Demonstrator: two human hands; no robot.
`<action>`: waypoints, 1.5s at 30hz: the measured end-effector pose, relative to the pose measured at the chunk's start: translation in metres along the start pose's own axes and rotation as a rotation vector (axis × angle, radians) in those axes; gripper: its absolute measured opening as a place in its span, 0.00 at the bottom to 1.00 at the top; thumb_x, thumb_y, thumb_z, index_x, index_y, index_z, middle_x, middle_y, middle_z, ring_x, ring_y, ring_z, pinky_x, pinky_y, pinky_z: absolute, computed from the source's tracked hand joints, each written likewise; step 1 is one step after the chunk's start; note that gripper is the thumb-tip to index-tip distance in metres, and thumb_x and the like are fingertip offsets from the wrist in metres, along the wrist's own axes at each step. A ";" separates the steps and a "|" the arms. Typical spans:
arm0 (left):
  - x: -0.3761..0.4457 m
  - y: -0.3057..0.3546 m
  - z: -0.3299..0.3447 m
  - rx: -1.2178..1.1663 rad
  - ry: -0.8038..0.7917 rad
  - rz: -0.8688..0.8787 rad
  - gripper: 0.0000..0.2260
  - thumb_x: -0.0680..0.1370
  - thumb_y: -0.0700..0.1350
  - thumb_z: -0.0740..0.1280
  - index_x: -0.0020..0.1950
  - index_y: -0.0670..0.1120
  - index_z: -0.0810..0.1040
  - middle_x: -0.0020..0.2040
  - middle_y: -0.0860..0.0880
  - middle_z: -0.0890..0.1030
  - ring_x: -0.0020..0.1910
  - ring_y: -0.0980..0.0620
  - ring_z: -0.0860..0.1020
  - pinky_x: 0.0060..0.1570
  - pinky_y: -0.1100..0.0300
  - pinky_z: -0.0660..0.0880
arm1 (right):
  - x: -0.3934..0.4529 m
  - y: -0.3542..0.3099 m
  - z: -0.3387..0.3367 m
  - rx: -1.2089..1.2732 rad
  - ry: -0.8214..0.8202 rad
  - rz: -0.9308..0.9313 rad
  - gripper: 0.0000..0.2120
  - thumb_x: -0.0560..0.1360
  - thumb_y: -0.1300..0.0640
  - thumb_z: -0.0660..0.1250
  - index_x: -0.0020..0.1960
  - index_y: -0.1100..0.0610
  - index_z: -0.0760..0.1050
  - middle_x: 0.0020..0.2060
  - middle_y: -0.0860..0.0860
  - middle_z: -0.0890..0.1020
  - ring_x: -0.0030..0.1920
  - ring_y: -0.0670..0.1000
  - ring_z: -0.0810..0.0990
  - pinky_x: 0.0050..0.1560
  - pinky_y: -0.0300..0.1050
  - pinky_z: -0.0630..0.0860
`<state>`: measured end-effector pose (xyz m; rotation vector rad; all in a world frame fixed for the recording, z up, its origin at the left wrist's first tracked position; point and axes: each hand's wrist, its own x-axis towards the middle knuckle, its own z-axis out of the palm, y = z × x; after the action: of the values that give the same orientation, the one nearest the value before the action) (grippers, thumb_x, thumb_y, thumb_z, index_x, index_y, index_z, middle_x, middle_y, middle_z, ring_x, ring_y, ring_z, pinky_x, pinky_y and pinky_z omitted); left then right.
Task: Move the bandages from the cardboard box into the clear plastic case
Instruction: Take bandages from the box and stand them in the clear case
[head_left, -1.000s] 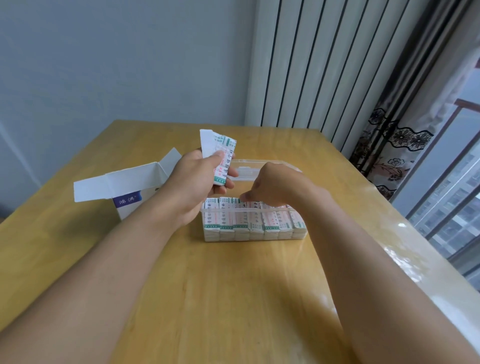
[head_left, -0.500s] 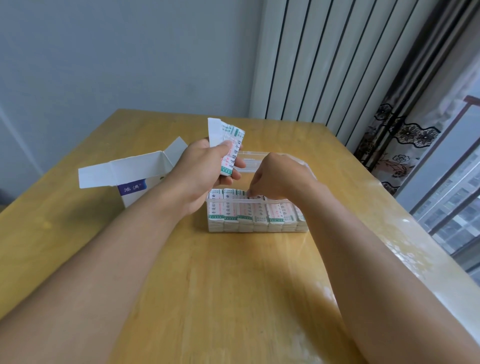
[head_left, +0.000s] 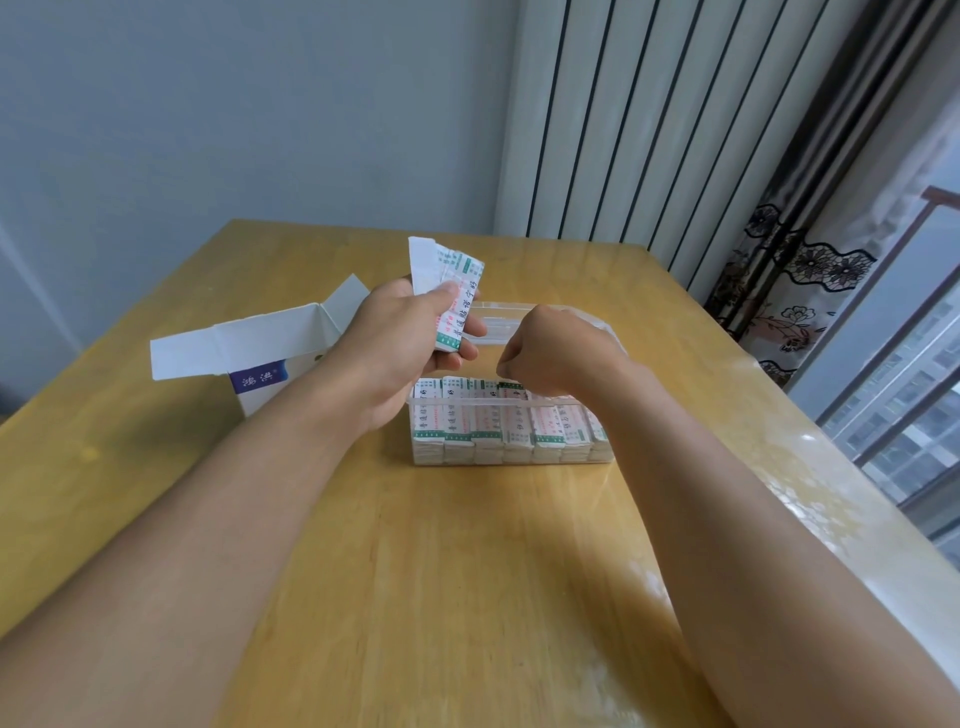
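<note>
A small stack of wrapped bandages (head_left: 453, 291) is being gripped in the left hand (head_left: 410, 338), with the thumb pressed across the front of the stack and the fingers curled behind it; the stack is being held upright above the far left corner of the clear plastic case (head_left: 511, 457). The right hand (head_left: 550, 351) is being held over the middle of the case with its fingers curled downward, the fingertips reaching the tops of the packed bandages (head_left: 498, 421); whether a bandage is being pinched there cannot be told, since the fingertips are being hidden by the back of the hand. The case is being shown on the wooden surface (head_left: 441, 597), filled with rows of bandages standing on edge, and its transparent lid (head_left: 491, 325) is being seen open just beyond the hands. The cardboard box (head_left: 260, 358), white with a blue label, is being seen to the left of the case, partly behind the left forearm, with its flaps standing open. Far to the right, a white radiator (head_left: 649, 130) and a patterned curtain (head_left: 795, 270) are being seen beside a window.
</note>
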<state>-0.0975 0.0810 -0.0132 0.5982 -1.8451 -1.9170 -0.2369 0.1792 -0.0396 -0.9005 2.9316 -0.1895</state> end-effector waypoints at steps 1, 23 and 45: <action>0.000 0.000 0.000 -0.002 0.001 0.000 0.13 0.86 0.45 0.60 0.67 0.42 0.76 0.43 0.45 0.84 0.35 0.53 0.80 0.37 0.60 0.77 | 0.001 0.000 0.001 0.010 -0.013 0.000 0.07 0.74 0.55 0.69 0.51 0.50 0.82 0.41 0.46 0.85 0.40 0.50 0.83 0.45 0.47 0.82; -0.004 0.002 0.000 -0.016 -0.003 -0.008 0.08 0.86 0.45 0.60 0.56 0.46 0.78 0.44 0.44 0.84 0.37 0.52 0.80 0.39 0.58 0.77 | -0.015 0.005 -0.020 0.017 -0.204 -0.117 0.10 0.74 0.43 0.73 0.55 0.41 0.84 0.39 0.39 0.77 0.43 0.47 0.77 0.47 0.45 0.77; -0.009 0.008 0.001 0.010 -0.102 -0.013 0.08 0.86 0.44 0.60 0.60 0.45 0.78 0.44 0.46 0.86 0.38 0.51 0.82 0.39 0.59 0.77 | -0.046 0.002 -0.069 0.698 0.128 -0.303 0.06 0.76 0.47 0.73 0.50 0.46 0.85 0.38 0.47 0.85 0.34 0.43 0.77 0.32 0.38 0.71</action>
<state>-0.0908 0.0870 -0.0047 0.5256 -1.9184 -1.9818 -0.2073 0.2137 0.0301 -1.1986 2.4814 -1.2237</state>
